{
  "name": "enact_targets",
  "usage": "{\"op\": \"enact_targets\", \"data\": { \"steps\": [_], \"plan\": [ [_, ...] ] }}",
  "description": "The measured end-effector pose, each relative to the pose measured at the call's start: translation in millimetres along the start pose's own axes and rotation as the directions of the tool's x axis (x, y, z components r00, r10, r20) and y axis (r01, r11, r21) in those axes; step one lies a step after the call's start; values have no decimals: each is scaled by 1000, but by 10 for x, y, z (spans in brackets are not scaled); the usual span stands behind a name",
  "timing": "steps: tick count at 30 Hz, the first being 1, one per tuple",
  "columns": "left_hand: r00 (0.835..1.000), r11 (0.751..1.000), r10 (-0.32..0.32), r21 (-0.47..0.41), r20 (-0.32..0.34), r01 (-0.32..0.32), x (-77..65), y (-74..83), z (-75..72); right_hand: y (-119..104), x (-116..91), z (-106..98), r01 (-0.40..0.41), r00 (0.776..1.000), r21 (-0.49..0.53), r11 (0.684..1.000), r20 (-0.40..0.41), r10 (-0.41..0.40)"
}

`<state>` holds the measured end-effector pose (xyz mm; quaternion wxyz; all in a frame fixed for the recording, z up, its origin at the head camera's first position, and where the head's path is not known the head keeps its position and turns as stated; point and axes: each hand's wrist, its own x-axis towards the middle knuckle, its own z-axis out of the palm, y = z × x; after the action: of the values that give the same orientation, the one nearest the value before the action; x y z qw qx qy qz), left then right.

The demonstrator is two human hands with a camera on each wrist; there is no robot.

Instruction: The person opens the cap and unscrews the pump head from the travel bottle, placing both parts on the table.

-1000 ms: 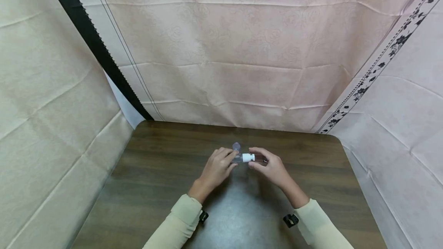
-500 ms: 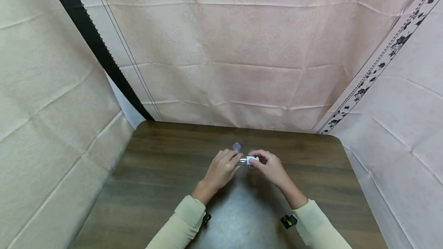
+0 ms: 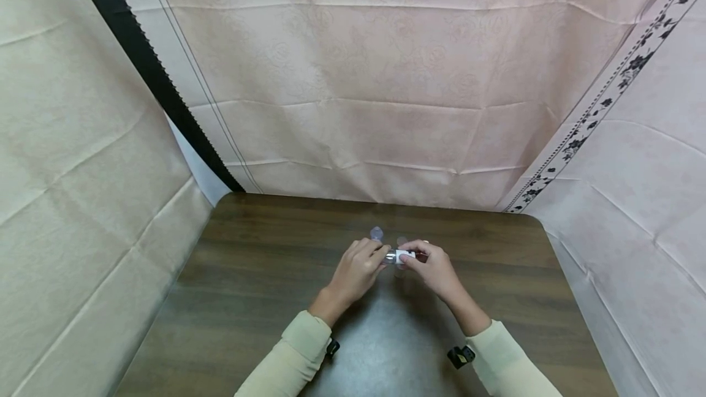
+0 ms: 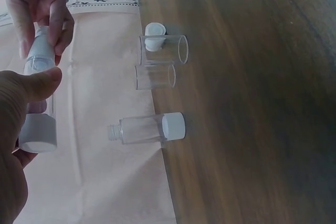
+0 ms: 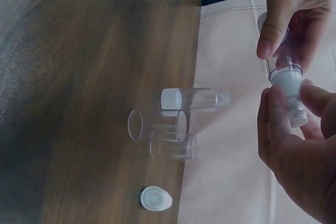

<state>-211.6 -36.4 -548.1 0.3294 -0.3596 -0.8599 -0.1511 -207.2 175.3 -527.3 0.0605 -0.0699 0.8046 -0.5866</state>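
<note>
My left hand [image 3: 357, 268] holds a small clear bottle with a white base [image 4: 39, 132], its thumb laid across the side. The fingers of my right hand [image 3: 430, 265] pinch a white pump collar [image 5: 289, 83] at the bottle's other end. A narrow nozzle tip sticks out past the collar in the right wrist view. Both hands are close together above the far half of the table. Fingers hide part of the bottle's body. A second clear bottle [image 4: 142, 129] with a white base and bare threaded neck stands near the hands.
Beside the second bottle stand two open clear cylinders, a larger one [image 5: 157, 125] and a smaller one [image 5: 173, 147]. A white pump head or cap [image 5: 155, 199] is near them. The brown wooden table [image 3: 248, 323] meets pale cloth hangings [image 3: 353, 78] at its far edge.
My left hand has moved slightly right with the bottle. The right hand's fingers, spread apart around the pump end one second ago, have drawn in and now pinch the white collar.
</note>
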Motion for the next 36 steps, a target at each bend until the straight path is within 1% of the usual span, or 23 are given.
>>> {"op": "enact_targets", "data": {
  "steps": [2,6,10,13,16,21,27,31,36],
  "plan": [
    [1000,1000,-5,-2,3,5,7,13,-10,57,10,7,16,1000,-11,1000,-22,-16],
    [1000,1000,-7,-2,-1,7,22,30,-17,55,-10,5,31,998,-43,999,-49,-33],
    [1000,1000,-18,-24,13,19,29,35,-34,44,-24,8,45,996,-87,995,-75,-51],
    [999,998,-36,-59,31,38,26,34,-52,36,-39,13,77,990,-132,988,-103,-91],
    [997,994,-59,-89,47,63,18,26,-67,29,-54,19,132,980,-164,977,-127,-154],
    [993,989,-83,-118,84,92,18,11,-90,28,-72,30,235,957,-204,950,-125,-264],
    [988,987,-92,-120,121,106,30,-9,-116,39,-67,45,303,935,-242,922,-112,-336],
    [988,985,-101,-129,117,116,33,-12,-122,57,-63,45,338,922,-250,907,-103,-373],
    [990,978,-108,-172,87,121,28,-2,-128,59,-80,43,370,915,-210,905,-86,-394]
  ]
}}
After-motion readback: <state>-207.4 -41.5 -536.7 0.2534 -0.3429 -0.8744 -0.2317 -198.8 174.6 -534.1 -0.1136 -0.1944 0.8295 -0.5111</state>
